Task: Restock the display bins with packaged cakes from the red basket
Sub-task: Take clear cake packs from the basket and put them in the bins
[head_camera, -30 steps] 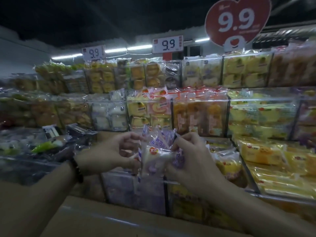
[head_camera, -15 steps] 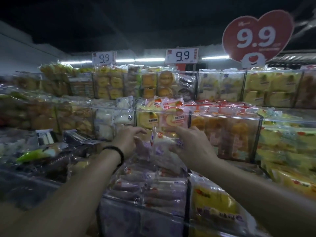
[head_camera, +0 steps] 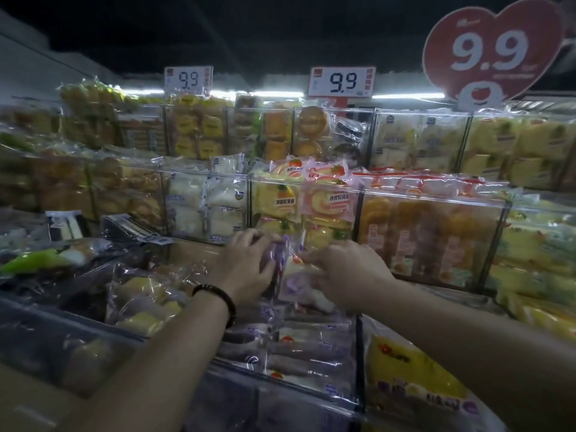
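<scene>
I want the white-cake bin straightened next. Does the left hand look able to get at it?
Probably yes, once emptied: the left hand grips cake packs now, but the white-cake bin stands just beyond it with nothing between.

The scene is dimly lit; the ceiling at 12 o'clock is rendered almost black. Light is supplied by fluorescent strips just below it. Specular glints are produced on the packaged cakes at 6 o'clock and on the display bins. Edges are bent by wide-angle distortion, and goods at 9 o'clock are blurred.
</scene>
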Demonstrator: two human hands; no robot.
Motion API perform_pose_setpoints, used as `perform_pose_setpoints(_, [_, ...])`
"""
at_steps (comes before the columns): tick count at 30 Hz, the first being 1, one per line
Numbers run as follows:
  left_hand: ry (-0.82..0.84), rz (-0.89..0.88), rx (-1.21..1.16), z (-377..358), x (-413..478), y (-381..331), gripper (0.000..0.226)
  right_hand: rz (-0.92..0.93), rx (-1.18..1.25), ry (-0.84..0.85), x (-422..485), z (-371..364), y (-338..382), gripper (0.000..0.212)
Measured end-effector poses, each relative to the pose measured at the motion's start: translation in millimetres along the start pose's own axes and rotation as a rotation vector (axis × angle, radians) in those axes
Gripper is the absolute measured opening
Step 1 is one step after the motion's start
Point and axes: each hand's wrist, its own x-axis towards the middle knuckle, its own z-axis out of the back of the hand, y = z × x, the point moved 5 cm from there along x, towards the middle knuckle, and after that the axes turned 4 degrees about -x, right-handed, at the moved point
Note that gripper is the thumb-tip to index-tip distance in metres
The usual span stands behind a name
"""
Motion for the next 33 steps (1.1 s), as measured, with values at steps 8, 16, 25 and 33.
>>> perform_pose_setpoints(8, [0.175, 0.045, 0.064, -0.1, -6.5, -7.3, 0.057, -0.055, -0.001, 0.045, 5.5, -2.2, -9.0, 0.050])
perform_pose_setpoints(16, [0.122, 0.012, 0.083, -5.5, -9.4, -10.3, 0.052, -0.026, -0.177, -0.006, 7.2, -0.7, -11.5, 0.048])
perform_pose_setpoints(25, [0.124, 0.097, 0.105, -8.9, -10.6, -0.6, 0.048, -0.004, 0.064, 0.058, 9.6, -4.5, -0.7, 0.053])
perform_pose_setpoints(33, [-0.090, 0.307, -0.257, 25.4, -18.2, -8.2, 0.036, -0.034, 0.080, 0.028, -28.6, 30.3, -18.5, 0.059])
